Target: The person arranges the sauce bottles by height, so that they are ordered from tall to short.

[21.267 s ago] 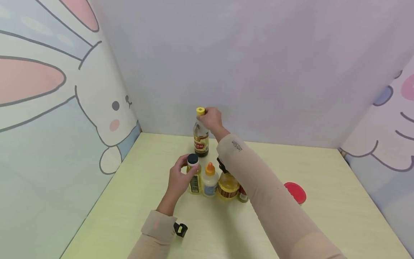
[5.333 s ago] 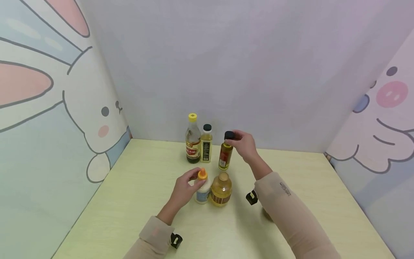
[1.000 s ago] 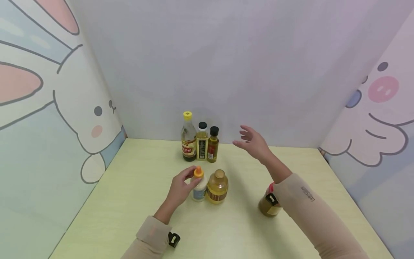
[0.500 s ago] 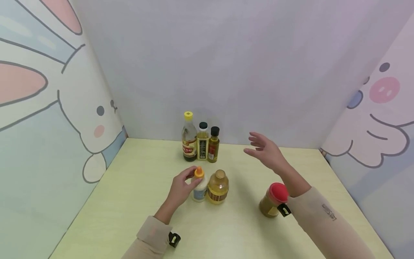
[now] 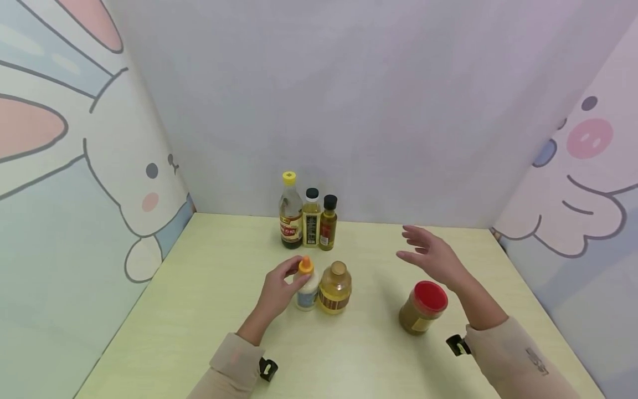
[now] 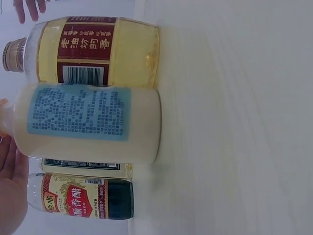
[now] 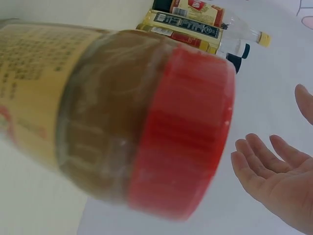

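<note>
Fingers of the left hand [image 5: 277, 287] pinch the white bottle [image 5: 306, 298] by its neck, beside the oil [image 5: 335, 291], right hand [image 5: 432, 256] loosely spread, empty, and with squeezable-looking plastic, that neck seems the surest hold.

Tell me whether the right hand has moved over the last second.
Yes. In the head view, the right hand has moved right and down the picture, farther from the back row's rightmost bottle, which stays put.

- Pale yellow bench [image 5: 369, 360]
- Upright near its far edge: yellow-capped bottle [image 5: 291, 219], green-capped square bottle [image 5: 311, 226], smaller black-capped bottle [image 5: 328, 229]
- Nearer, upright and just beside each other: orange-tipped white bottle [image 5: 307, 295], golden oil bottle [image 5: 335, 289]
- Apart, to the right: red-lidded jar [image 5: 422, 308]
</note>
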Demonstrator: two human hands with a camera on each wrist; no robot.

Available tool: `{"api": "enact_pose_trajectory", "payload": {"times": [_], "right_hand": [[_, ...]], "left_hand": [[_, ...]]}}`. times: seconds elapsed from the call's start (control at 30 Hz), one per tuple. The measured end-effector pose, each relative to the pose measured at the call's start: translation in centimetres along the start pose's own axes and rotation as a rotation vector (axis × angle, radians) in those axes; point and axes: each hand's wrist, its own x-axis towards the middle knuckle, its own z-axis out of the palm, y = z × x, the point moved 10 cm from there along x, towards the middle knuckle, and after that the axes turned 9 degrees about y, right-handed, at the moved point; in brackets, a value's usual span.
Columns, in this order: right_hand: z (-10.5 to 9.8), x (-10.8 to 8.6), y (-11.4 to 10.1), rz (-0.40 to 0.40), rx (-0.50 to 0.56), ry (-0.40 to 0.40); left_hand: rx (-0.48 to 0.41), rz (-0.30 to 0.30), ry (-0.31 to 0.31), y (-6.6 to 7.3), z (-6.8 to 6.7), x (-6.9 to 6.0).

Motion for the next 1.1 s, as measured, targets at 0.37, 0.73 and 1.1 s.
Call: {"api": "enact_pose_trajectory", "payload": {"times": [0.37, 0.73, 1.1], "right_hand": [[-1.0, -2.8, 1.8, 0.014, 0.001, 0.025], [-1.1, -4.9, 3.6, 0.032, -0.01, 0.043], [-1.4, -6.6, 4.9, 0.056, -0.009, 0.063]], "left_hand": [[0.016, 0.001, -0.016, 0.2, -0.1, 0.2], [0.039, -0.016, -0.045, 0.5, -0.1, 0.5], [0.062, -0.019, -0.021, 0.8, -0.3, 0.7]]}}
